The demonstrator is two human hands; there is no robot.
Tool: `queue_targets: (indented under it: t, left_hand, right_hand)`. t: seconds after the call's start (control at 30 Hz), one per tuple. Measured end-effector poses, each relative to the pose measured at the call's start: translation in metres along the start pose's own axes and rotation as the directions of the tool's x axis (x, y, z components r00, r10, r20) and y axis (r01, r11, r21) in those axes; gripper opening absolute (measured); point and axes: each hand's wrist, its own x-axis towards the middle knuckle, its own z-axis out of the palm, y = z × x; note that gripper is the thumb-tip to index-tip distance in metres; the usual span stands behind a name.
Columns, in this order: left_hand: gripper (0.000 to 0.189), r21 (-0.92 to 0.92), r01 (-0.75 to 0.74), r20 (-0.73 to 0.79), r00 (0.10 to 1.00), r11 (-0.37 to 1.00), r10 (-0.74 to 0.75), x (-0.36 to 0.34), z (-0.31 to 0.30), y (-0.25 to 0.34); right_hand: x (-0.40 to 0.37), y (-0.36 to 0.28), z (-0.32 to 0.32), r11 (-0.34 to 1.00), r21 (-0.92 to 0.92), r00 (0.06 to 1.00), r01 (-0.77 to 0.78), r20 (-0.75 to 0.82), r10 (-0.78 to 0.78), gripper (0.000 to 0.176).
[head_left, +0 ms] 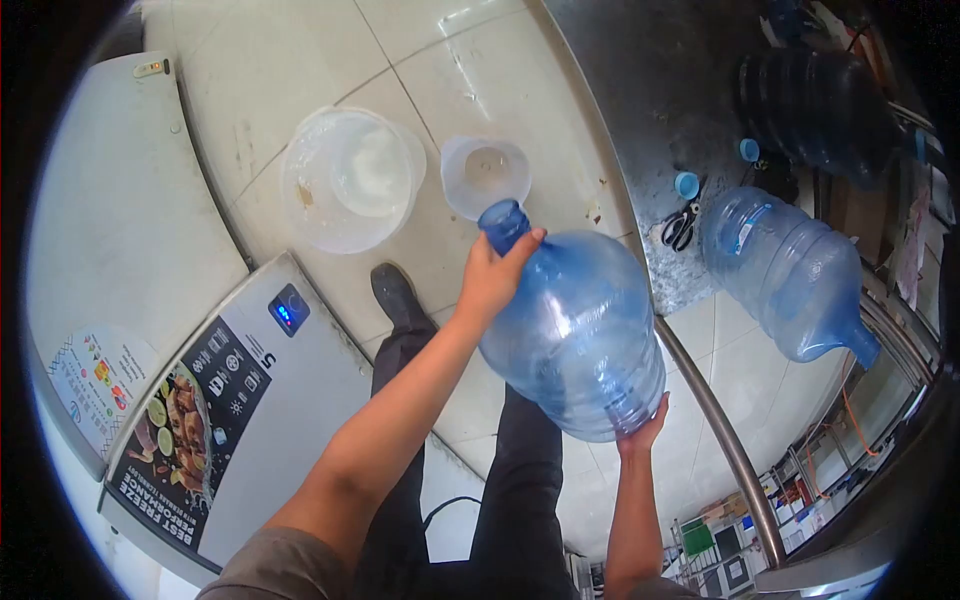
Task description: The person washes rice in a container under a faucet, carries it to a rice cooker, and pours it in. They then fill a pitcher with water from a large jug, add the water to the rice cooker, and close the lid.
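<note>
A large clear blue water bottle [575, 330] is held tilted in front of my body, its open neck pointing up and left in the view. My left hand [495, 272] is closed round the bottle just below the mouth. Under the base, at the lower right, my right hand [647, 428] cups the bottle, partly hidden by it. Right by the bottle's mouth stands a small translucent container [485, 170] on the tiled floor. A wider translucent bucket [345, 185] stands to its left.
Two white freezers [330, 440] [120, 230] fill the left side. On the right, a dark metal table [650, 110] holds scissors [680, 228], blue caps [686, 185] and another blue bottle [785, 270]. A dark bottle [820, 110] lies beyond. A metal rail [725, 440] runs nearby.
</note>
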Motion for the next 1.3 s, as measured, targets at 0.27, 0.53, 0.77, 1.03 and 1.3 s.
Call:
queue_targets:
  t: [0.27, 0.53, 0.77, 1.03, 1.3]
  left_hand:
    - [0.036, -0.147, 0.138, 0.007, 0.99, 0.979, -0.139, 0.031, 0.016, -0.029]
    - [0.049, 0.042, 0.242, -0.117, 0.965, 0.969, -0.236, 0.048, 0.01, -0.049]
    - [0.054, 0.027, 0.387, -0.09, 0.919, 0.922, -0.384, 0.05, 0.008, -0.036]
    - [0.061, 0.024, 0.428, -0.094, 0.901, 0.904, -0.424, 0.048, 0.005, -0.031]
    - [0.062, 0.016, 0.469, -0.056, 0.882, 0.883, -0.467, 0.053, 0.005, -0.034]
  right_hand:
    - [-0.015, -0.018, 0.011, 0.997, -0.074, 0.978, 0.022, -0.205, -0.037, 0.08]
    - [-0.046, -0.037, 0.034, 0.985, -0.164, 0.966, 0.047, -0.245, -0.087, 0.084]
    - [-0.077, -0.048, 0.048, 0.974, -0.223, 0.953, 0.027, -0.29, -0.093, 0.088]
    - [-0.105, -0.059, 0.068, 0.957, -0.291, 0.931, 0.004, -0.349, -0.11, 0.089]
    - [-0.126, -0.068, 0.082, 0.955, -0.296, 0.904, -0.033, -0.416, -0.098, 0.091]
